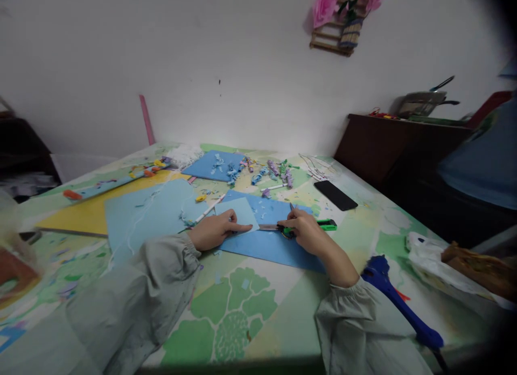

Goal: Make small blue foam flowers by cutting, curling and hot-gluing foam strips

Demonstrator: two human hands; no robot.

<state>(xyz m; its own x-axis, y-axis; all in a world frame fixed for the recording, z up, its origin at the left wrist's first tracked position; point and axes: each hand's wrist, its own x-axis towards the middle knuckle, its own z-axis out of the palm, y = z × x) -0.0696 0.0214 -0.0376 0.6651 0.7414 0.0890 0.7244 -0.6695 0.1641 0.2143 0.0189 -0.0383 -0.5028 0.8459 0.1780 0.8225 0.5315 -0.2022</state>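
Note:
My left hand [216,229] rests on a small light blue sheet of paper [239,208], its index finger stretched along the lower edge and the other fingers curled. This paper lies on a blue foam sheet [262,248]. To its right, my right hand [307,232] is closed around a utility knife [326,224] with a green and black handle. A narrow metal blade [269,227] reaches left from the fingers to the paper's corner. The fingers partly cover where blade and handle meet. A white pen-like stick [210,208] lies just beyond my left hand.
Curled paper scraps [258,174] and another blue sheet [205,165] lie at the back. A black phone [335,195] sits right of the foam. Near the right edge are a blue glue gun [398,299] and a white plastic bag [432,259]. Light blue and yellow sheets [76,216] spread leftward.

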